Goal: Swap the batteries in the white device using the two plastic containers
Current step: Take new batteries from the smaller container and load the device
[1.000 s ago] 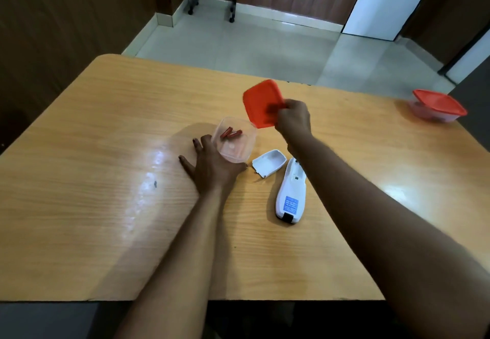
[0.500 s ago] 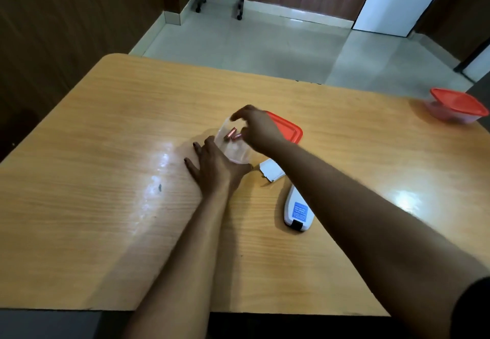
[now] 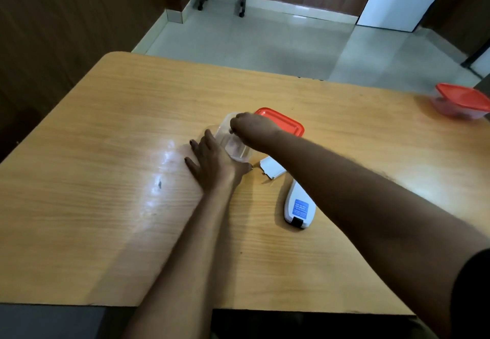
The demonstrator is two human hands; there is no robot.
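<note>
My left hand (image 3: 214, 164) rests on the table and grips the near left side of the open clear container (image 3: 234, 147). My right hand (image 3: 253, 127) reaches down into that container with its fingertips bunched together; they hide the batteries, so I cannot tell whether it holds one. The container's red lid (image 3: 286, 123) lies flat on the table just behind my right hand. The white device (image 3: 298, 208) lies face down with a blue label showing, partly under my right forearm. Its white battery cover (image 3: 271, 168) lies loose between the device and the container.
A second clear container with a red lid (image 3: 461, 102) stands at the far right edge of the wooden table (image 3: 106, 179). Tiled floor and dark wood walls lie beyond the table's far edge.
My right hand set the red lid down on the table behind the container, then moved over the container and dipped its fingers inside. My left hand kept hold of the container.
</note>
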